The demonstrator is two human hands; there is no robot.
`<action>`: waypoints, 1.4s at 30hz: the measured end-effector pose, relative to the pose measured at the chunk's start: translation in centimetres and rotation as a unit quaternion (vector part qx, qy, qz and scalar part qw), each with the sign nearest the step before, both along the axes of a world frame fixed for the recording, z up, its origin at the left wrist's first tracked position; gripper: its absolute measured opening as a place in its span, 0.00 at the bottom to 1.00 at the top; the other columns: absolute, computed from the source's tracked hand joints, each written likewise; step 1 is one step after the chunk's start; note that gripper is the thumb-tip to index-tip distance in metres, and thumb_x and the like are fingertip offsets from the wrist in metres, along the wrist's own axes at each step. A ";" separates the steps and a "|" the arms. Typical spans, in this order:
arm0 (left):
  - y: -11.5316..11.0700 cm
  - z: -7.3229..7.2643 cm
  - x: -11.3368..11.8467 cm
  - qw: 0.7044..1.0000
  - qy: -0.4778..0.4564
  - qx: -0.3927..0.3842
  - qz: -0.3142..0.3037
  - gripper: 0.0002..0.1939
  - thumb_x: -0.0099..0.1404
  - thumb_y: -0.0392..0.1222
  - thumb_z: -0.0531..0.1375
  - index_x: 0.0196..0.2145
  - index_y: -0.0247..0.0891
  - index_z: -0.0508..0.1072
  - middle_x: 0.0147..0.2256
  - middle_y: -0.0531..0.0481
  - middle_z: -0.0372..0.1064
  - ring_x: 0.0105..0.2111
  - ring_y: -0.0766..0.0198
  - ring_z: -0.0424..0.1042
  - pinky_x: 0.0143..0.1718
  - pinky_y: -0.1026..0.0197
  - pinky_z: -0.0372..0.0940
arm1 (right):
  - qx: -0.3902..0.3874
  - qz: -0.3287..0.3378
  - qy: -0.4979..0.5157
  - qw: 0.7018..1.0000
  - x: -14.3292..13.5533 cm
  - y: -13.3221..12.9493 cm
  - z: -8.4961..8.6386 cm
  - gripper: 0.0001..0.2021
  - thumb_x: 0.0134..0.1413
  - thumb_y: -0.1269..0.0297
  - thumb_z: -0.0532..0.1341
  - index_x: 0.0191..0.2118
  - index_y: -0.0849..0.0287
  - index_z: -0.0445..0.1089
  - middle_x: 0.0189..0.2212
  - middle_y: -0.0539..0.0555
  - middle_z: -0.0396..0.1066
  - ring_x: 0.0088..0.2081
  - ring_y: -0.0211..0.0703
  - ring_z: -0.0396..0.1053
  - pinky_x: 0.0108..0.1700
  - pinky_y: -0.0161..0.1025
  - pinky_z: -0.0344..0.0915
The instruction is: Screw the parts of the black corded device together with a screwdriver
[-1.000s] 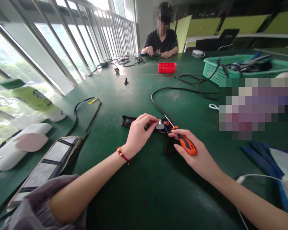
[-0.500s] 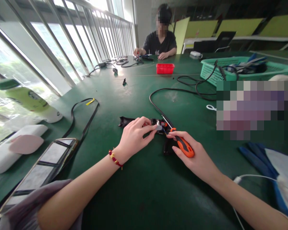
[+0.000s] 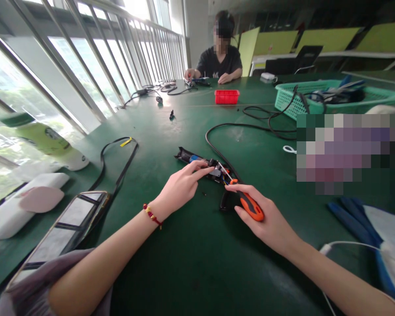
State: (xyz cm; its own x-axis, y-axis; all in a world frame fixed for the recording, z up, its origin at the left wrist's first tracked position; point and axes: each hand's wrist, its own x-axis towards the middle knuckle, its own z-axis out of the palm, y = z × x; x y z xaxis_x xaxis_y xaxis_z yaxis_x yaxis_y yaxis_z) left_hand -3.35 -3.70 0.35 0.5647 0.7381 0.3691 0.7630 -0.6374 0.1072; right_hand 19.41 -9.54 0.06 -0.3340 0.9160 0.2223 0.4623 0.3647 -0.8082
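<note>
An opened black corded device (image 3: 186, 155) lies on the green table, with a blue part, a grey metal piece and thin coloured wires showing inside. My left hand (image 3: 179, 186) rests its outstretched fingertips on the device by the grey piece, the thumb apart from it. In my right hand (image 3: 266, 215) is an orange-and-black screwdriver (image 3: 252, 206), its fingers closed round the handle. The shaft slants up and left, its tip at the device's inner parts; exact contact is too small to tell. A curved black piece (image 3: 224, 202) lies below, close to the right fingers.
A black cable runs from the device toward a green basket (image 3: 283, 98). A red bin (image 3: 227, 97) and a small black part (image 3: 171, 115) lie farther off. At left are a phone (image 3: 62, 228) and a bottle (image 3: 46, 140). Across the table sits a person (image 3: 220, 61).
My left fingers have straightened from their pinch at the grey piece. The device is tilted more, its left end farther up the view. The screwdriver has shifted slightly left and its shaft now shows.
</note>
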 end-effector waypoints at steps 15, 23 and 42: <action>-3.7 0.3 0.6 0.986 0.155 0.050 -0.029 0.10 0.66 0.31 0.50 0.40 0.34 0.69 0.36 0.46 0.68 0.34 0.62 0.68 0.33 0.62 0.66 | 0.027 -0.078 0.075 0.994 -0.2 -0.1 0.0 0.13 0.53 0.69 0.56 0.46 0.55 0.64 0.38 0.52 0.72 0.41 0.41 0.72 0.45 0.39 0.67; -3.0 0.0 0.4 0.991 -0.093 -0.083 0.038 0.03 0.60 0.33 0.54 0.32 0.37 0.67 0.33 0.52 0.68 0.33 0.66 0.68 0.36 0.63 0.66 | 0.010 -0.147 0.076 0.986 -1.1 -0.2 -0.3 0.13 0.52 0.68 0.56 0.45 0.56 0.63 0.36 0.53 0.71 0.38 0.43 0.71 0.44 0.41 0.65; 1.5 0.5 2.2 0.990 -0.097 0.043 -0.099 0.09 0.66 0.40 0.54 0.34 0.38 0.74 0.35 0.49 0.72 0.36 0.66 0.67 0.39 0.63 0.64 | -0.013 -0.102 0.077 0.992 -1.3 0.0 -0.5 0.15 0.50 0.72 0.55 0.46 0.55 0.59 0.39 0.54 0.67 0.42 0.43 0.68 0.50 0.44 0.62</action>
State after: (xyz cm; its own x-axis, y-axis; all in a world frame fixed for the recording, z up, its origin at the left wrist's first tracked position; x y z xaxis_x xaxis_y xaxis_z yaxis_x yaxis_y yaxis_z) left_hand -1.14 -2.21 0.88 0.6078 0.5820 0.5403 0.5933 -0.7850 0.1782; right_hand 18.10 -9.55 -0.48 -0.1050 0.9670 0.2322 0.3942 0.2549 -0.8830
